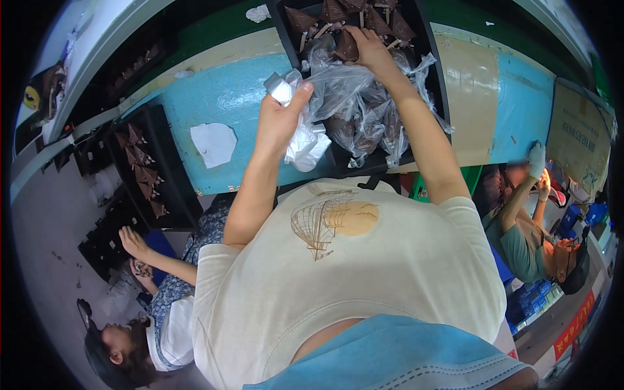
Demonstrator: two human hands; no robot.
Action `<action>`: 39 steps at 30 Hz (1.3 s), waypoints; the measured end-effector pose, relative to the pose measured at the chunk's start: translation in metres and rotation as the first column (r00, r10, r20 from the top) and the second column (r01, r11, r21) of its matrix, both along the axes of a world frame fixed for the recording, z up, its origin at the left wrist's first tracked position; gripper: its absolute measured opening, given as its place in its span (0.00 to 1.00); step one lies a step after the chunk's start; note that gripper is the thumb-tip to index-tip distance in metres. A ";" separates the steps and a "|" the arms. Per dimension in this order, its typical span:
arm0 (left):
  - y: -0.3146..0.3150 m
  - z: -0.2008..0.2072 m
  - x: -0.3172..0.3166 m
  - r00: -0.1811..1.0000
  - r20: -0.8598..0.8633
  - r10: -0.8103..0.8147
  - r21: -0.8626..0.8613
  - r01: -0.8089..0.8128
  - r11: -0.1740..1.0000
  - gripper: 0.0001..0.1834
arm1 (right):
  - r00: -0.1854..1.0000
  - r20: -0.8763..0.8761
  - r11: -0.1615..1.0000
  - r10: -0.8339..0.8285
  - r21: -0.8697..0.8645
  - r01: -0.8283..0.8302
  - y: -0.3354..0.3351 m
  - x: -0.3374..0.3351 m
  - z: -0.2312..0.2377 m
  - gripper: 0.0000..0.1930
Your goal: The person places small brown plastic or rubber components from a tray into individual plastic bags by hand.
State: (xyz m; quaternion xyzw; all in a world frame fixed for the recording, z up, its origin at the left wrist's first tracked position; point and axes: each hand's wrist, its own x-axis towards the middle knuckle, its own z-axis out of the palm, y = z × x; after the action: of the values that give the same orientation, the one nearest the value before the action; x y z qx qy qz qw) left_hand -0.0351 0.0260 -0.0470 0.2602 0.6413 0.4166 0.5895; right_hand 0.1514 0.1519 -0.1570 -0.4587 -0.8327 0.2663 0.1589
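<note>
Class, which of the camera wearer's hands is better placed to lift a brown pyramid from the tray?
Probably the right hand: it touches a brown pyramid, while the left hand holds plastic bags.

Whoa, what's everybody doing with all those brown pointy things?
The person wearing the camera has a left hand closed on a bunch of thin plastic bags. Their right hand is at a brown pyramid-shaped piece in a black tray; whether it's gripping is hard to tell. Bare brown pieces sit at the tray's far end, and bagged ones lie nearer the person. Co-workers are on both sides.
</note>
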 end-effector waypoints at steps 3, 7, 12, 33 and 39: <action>-0.002 0.004 0.003 1.000 0.005 0.013 -0.011 -0.013 1.000 0.09 | 0.944 -0.264 0.962 -0.196 0.136 0.238 -0.008 0.007 0.013 0.39; -0.005 0.011 0.008 0.998 0.026 0.055 -0.014 -0.054 0.998 0.12 | 0.624 -0.672 0.834 -0.400 0.016 0.552 -0.005 0.047 0.048 0.37; -0.007 0.015 0.012 0.998 0.033 0.046 -0.024 -0.045 0.999 0.12 | 0.240 -0.756 0.595 -0.609 -0.636 -0.492 -0.058 0.079 0.102 0.37; -0.021 0.022 0.037 0.993 0.110 -0.054 0.156 0.037 0.987 0.14 | 0.419 -0.268 0.429 -0.867 -0.830 0.356 -0.124 -0.004 0.088 0.20; -0.030 0.010 0.049 0.909 -0.349 -0.227 0.341 0.348 0.873 0.12 | 0.614 -0.011 0.557 -0.789 -0.433 0.709 -0.118 0.004 0.086 0.24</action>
State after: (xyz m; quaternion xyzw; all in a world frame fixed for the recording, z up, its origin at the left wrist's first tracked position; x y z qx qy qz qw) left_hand 0.0139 -0.0040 -0.0368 0.5271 0.5785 0.4001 0.4770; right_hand 0.1554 0.0339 -0.0713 -0.7619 -0.4652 0.3764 0.2479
